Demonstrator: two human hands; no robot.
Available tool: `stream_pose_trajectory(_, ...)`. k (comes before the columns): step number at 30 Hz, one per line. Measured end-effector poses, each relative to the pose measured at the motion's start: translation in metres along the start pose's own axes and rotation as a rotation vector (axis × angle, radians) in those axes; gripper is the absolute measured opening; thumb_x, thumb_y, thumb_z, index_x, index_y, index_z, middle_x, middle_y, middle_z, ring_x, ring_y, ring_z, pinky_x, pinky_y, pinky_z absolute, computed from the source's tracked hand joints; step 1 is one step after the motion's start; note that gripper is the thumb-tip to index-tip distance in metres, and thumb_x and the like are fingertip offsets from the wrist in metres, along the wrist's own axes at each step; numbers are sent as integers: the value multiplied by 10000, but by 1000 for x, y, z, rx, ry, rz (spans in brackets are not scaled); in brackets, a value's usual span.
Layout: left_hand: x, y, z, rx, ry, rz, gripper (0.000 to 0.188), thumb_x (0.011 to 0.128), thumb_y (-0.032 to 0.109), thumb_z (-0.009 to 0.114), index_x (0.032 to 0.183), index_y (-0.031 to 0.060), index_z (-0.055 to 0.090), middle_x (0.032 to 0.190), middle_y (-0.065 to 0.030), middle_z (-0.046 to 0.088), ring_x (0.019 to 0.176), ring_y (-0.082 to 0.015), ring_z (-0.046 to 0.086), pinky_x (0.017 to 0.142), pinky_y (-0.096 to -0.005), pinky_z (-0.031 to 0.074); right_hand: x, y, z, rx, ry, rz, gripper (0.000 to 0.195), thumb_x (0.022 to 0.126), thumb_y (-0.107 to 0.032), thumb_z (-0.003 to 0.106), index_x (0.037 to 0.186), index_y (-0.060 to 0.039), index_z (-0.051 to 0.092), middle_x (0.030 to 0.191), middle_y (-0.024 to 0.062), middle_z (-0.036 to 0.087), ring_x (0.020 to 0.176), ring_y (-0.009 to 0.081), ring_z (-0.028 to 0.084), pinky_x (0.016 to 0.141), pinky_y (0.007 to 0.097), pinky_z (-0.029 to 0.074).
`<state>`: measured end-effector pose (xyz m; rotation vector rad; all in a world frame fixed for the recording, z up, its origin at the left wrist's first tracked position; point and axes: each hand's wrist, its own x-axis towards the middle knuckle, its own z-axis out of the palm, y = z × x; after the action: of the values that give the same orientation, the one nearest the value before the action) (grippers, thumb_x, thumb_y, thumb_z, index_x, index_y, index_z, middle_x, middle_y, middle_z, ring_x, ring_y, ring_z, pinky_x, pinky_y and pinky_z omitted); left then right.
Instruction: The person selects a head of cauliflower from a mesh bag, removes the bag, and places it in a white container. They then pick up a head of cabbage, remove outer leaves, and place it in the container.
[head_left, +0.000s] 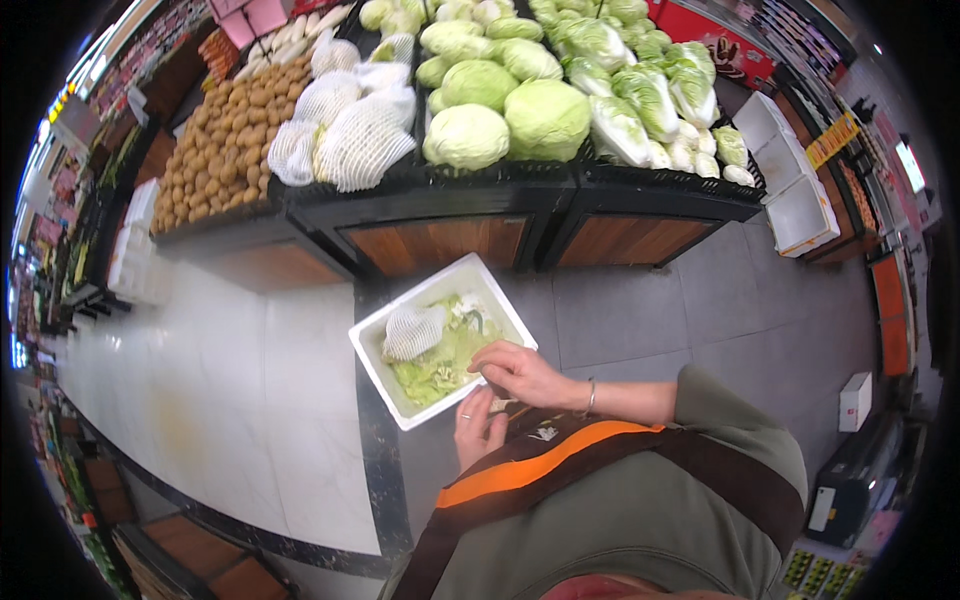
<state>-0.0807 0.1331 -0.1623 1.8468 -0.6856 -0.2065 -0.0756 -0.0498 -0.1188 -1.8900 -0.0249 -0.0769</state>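
Observation:
My right hand (529, 377), with a bracelet on its wrist, is over the near right rim of a white foam box (379, 367). Its fingers are curled, and whether something small is between them is unclear. My left hand (474, 429) wears a ring and is just below, close to the right fingers, in front of my apron. A small pale thing (501, 405) shows between the hands, too small to name. Inside the box on the floor lie loose green cabbage leaves (427, 379) and a crumpled white foam net sleeve (415, 332).
Before me a black produce stand (442, 199) holds potatoes (225, 142), net-wrapped produce (367, 142), round cabbages (469, 135) and napa cabbages (619, 127). White foam boxes (802, 210) are stacked at its right end. More white foam boxes (135, 247) stand at left.

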Motion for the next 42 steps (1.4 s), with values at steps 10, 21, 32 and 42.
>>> stream_pose_trajectory(10, -34, 19, 82, -293, -697, -194, 555, 943, 264, 588, 1417, 31, 414, 1382, -191, 460, 1194, -262, 537, 1023, -343, 395, -150, 28, -30, 432, 756, 325, 232, 994, -198, 501, 1085, -48, 653, 1061, -33, 581, 885, 47, 489, 808, 218, 412)
stream_pose_trajectory(21, -103, 51, 119, 335, -1202, 94, 323, 813, 373, 705, 963, 88, 716, 916, -140, 675, 862, -329, 652, 765, -416, 517, -352, 21, 27, -48, 332, 432, 177, 868, -216, 682, 1023, -160, 745, 830, 26, 636, 737, 148, 621, 671, 270, 497)
stream_pose_trajectory(32, -128, 53, 162, 558, -1194, 535, 244, 843, 343, 612, 874, 117, 699, 846, -115, 680, 778, -325, 665, 657, -443, 526, -405, 20, 32, -404, 311, 256, 166, 856, -266, 652, 978, -192, 737, 843, 60, 675, 755, 287, 655, 694, 386, 528)
stream_pose_trajectory(42, -125, 66, 163, 582, -1136, 485, 198, 837, 306, 611, 871, 135, 705, 841, -105, 683, 792, -319, 668, 694, -427, 531, -400, 40, 26, -464, 34, 492, 286, 887, -404, 568, 1034, -204, 710, 901, 122, 699, 797, 374, 651, 748, 502, 502)
